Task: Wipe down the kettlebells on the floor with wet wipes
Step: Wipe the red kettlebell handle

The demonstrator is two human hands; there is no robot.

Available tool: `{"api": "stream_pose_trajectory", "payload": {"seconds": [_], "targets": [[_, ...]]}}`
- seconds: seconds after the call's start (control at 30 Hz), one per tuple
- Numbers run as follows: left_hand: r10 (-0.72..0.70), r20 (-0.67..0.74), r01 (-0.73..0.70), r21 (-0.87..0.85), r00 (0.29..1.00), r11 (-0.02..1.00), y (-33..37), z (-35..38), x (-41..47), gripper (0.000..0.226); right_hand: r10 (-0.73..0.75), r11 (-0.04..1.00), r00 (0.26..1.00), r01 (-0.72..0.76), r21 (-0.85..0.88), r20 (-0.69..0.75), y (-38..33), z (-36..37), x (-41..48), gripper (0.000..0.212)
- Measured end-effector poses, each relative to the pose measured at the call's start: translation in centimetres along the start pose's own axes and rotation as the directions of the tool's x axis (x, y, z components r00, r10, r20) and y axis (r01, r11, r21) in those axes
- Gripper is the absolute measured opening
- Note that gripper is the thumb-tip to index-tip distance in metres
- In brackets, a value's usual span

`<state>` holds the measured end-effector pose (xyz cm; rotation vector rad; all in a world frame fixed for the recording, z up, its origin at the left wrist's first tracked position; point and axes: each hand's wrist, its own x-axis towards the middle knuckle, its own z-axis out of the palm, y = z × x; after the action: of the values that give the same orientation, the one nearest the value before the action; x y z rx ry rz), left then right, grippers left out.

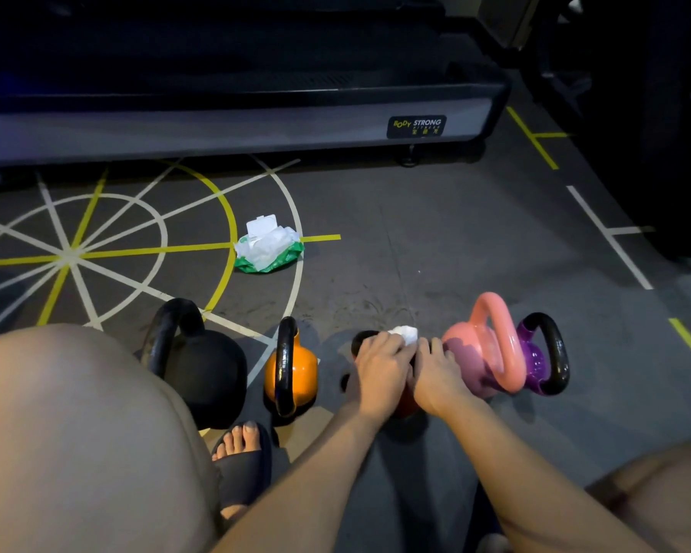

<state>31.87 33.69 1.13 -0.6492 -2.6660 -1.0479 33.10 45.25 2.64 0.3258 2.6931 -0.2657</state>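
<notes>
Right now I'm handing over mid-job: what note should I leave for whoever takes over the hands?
The left hand holds the wipe on the red bell.
The right hand grips the same bell.
Floor row: black bell, orange bell, red, pink bell, purple bell. The wipe pack lies open beyond them.
Done: red is under way; which others are wiped does not show.
Left: finish red, then check the rest.

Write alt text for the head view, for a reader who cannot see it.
The left hand holds a white wipe against a red kettlebell gripped by the right hand. Black, orange, pink and purple kettlebells flank it; an open wipes pack lies beyond.
</notes>
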Motion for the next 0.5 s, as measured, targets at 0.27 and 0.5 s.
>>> {"api": "stream_pose_trajectory", "payload": {"seconds": [0.27,0.5], "targets": [[-0.277,0.055,0.28,-0.057,0.959,0.958,-5.4,-1.4,0.6,0.036,0.01,1.0,0.999,-0.009,0.025,-0.041,-0.3,0.0,-0.2,0.056],[-0.167,0.093,0.166,0.01,0.982,0.986,-4.1,-2.3,1.7,0.034,0.0,1.0,0.998,0.002,0.027,-0.063,-0.2,0.2,-0.1,0.055]]}}
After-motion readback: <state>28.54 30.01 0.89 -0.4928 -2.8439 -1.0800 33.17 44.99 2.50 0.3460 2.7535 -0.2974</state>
